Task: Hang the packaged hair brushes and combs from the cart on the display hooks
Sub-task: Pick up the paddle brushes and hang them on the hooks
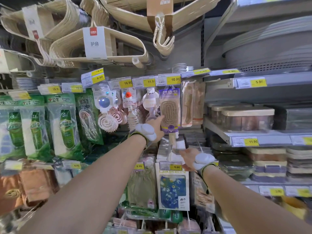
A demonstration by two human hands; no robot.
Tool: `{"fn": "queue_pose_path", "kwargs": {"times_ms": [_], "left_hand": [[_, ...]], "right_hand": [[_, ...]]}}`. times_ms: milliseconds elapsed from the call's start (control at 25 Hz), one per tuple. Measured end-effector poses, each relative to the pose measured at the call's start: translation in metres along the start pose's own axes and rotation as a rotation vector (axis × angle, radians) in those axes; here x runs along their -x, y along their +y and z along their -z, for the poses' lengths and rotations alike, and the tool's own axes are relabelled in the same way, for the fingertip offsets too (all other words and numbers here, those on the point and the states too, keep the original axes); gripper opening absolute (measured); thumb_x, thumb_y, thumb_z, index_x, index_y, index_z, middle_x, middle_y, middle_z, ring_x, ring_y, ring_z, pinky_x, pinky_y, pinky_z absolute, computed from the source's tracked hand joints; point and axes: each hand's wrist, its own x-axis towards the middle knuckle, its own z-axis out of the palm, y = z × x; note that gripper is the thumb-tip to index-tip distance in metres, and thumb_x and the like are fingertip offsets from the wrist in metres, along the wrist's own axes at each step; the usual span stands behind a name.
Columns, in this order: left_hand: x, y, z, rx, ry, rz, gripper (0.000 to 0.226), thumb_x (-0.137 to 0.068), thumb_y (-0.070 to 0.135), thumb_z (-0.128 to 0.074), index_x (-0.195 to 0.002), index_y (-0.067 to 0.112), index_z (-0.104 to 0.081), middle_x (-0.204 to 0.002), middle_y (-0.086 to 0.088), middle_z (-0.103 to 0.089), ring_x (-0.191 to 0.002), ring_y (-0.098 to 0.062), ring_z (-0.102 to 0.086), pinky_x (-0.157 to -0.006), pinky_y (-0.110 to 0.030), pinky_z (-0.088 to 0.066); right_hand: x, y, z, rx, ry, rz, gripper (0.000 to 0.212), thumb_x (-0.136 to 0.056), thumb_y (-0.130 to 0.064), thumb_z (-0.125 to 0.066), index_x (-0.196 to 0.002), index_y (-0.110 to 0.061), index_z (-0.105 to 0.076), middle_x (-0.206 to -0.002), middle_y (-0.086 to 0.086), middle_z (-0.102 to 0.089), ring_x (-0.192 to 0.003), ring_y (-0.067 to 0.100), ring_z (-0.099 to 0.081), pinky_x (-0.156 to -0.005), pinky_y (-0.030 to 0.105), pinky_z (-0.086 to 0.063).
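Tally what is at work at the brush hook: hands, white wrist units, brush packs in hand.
Hands: 2, left hand and right hand
White wrist units: 2
Brush pack in hand: 1
Total: 5

Grey metal shelves [253, 135] fill the right, carrying lidded boxes [248, 118] and stacked basins [270, 53]. Beige hangers [94, 48] hang above; green packs [62, 124] hang left. Yellow price tags [258, 81] line the shelf edges.

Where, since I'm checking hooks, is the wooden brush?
Head view, centre: the brush is just below the 10.90 tag, with combs at its right and the left hand gripping its left edge.
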Motion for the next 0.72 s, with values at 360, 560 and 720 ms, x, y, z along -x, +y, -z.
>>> {"fn": "queue_pose_path", "kwargs": {"times_ms": [360, 560, 720], "left_hand": [[0.026, 0.006, -0.046, 0.010, -0.053, 0.026, 0.028, -0.095, 0.026, -0.048, -0.116, 0.011, -0.059, -0.111, -0.008, -0.065, -0.100, -0.029, -0.062, -0.085, -0.036, -0.051], [0.053, 0.004, -0.107, 0.066, -0.134, 0.058, 0.028, -0.098, 0.031, -0.045, -0.080, 0.012, -0.055, -0.086, -0.010, -0.068, -0.082, -0.029, -0.065, -0.071, -0.037, -0.053], [0.077, -0.007, -0.172, 0.130, -0.287, 0.093, 0.030, -0.101, 0.029, -0.042, -0.080, 0.010, -0.052, -0.076, -0.011, -0.058, -0.071, -0.029, -0.060, -0.069, -0.039, -0.053]], "right_hand": [[0.026, 0.031, 0.004, -0.106, -0.099, -0.085, 0.026, -0.095, -0.030, -0.049, -0.098, -0.011, -0.067, -0.079, 0.006, -0.064, -0.066, 0.022, -0.059, -0.065, 0.033, -0.053], [0.053, 0.065, -0.012, -0.111, -0.059, -0.071, 0.019, -0.097, -0.014, -0.052, -0.090, -0.004, -0.066, -0.068, 0.009, -0.061, -0.053, 0.019, -0.056, -0.043, 0.019, -0.049], [0.072, 0.110, -0.039, -0.036, -0.095, -0.113, 0.029, -0.097, -0.027, -0.052, -0.074, -0.011, -0.060, -0.071, 0.009, -0.067, -0.065, 0.026, -0.066, -0.076, 0.041, -0.057]]}}
